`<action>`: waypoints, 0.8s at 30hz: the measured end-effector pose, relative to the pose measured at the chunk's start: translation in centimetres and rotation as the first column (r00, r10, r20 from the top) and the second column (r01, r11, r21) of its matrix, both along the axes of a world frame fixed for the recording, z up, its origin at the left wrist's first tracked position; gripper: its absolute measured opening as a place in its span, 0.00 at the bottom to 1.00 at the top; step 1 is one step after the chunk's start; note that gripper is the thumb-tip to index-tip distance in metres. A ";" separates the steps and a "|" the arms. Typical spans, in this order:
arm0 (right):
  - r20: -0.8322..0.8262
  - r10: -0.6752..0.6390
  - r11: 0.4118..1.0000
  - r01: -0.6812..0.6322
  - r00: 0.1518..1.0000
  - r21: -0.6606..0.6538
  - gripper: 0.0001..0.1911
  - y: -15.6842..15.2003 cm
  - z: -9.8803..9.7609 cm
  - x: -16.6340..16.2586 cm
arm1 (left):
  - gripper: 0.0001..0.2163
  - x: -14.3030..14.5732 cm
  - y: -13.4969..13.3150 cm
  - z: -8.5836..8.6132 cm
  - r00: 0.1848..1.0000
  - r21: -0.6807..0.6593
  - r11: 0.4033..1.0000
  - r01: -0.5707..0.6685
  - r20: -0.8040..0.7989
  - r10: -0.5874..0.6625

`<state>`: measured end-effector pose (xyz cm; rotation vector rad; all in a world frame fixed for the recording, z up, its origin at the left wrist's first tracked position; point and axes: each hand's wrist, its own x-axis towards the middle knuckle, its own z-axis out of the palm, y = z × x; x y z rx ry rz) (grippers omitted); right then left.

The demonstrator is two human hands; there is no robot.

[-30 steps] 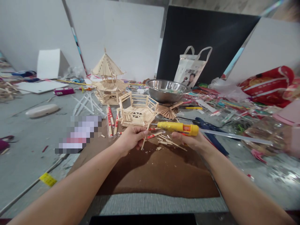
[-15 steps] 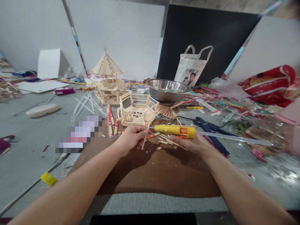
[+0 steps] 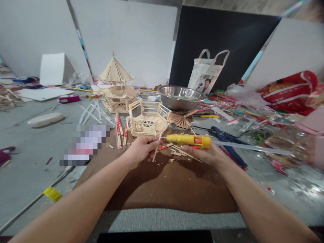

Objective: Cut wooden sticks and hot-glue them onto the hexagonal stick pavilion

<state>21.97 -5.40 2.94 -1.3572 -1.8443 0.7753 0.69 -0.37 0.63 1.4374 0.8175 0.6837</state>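
Note:
Pinched in the fingers of my left hand point(image 3: 143, 149) is a thin wooden stick point(image 3: 157, 150), held at a slant. My right hand point(image 3: 206, 154) is wrapped round a yellow hot glue gun point(image 3: 188, 140), whose nozzle points left at the stick, at or very near it. A long clear glue stick point(image 3: 250, 147) runs out of the gun's back end. Below the gun, several cut stick pieces point(image 3: 178, 151) lie on the brown mat point(image 3: 172, 192). Just behind my left hand stands an open, railed frame point(image 3: 149, 118) built of wooden sticks.
A pagoda model point(image 3: 117, 84) of sticks stands at the back left, a steel bowl point(image 3: 181, 98) behind the frame. Wrapped chopsticks point(image 3: 118, 131) lie left of it. Blue-handled pliers point(image 3: 231, 145) and a pink-lidded clear container point(image 3: 288, 141) are at right. A cable point(image 3: 32, 202) crosses the left side.
Almost nothing differs. Both hands, the stick and the glue gun keep their places, with only a very slight shift of the whole view.

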 end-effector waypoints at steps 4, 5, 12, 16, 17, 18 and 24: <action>-0.071 0.002 1.000 -0.003 0.997 -0.010 0.12 0.0 0.0 0.0 | 0.14 0.0 0.0 0.0 1.000 0.006 1.000 -0.003 -0.011 0.003; -0.091 -0.004 1.000 0.002 0.996 -0.015 0.12 0.0 -0.1 0.0 | 0.14 0.0 0.0 0.0 1.000 0.008 1.000 -0.004 -0.012 0.005; -0.161 -0.036 0.999 0.030 0.986 -0.038 0.11 0.1 -0.5 0.1 | 0.15 0.0 -0.1 0.1 1.000 0.005 1.000 -0.007 -0.006 0.007; -0.167 -0.056 0.998 0.050 0.984 -0.042 0.10 0.1 -0.5 0.1 | 0.14 0.0 -0.1 0.0 1.000 0.018 1.000 0.001 -0.009 -0.001; -0.170 -0.063 0.997 0.056 0.983 -0.045 0.10 0.1 -0.4 0.0 | 0.14 0.0 -0.1 -0.1 1.000 0.023 1.000 0.004 -0.011 -0.003; -0.176 -0.070 0.997 0.063 0.982 -0.046 0.10 0.1 -0.4 0.0 | 0.14 0.0 -0.1 -0.1 1.000 0.027 1.000 0.008 -0.011 -0.008; -0.196 -0.083 0.995 0.071 0.977 -0.068 0.12 0.0 0.0 -0.3 | 0.14 -0.1 0.0 -0.1 1.000 0.032 0.999 0.010 -0.015 -0.009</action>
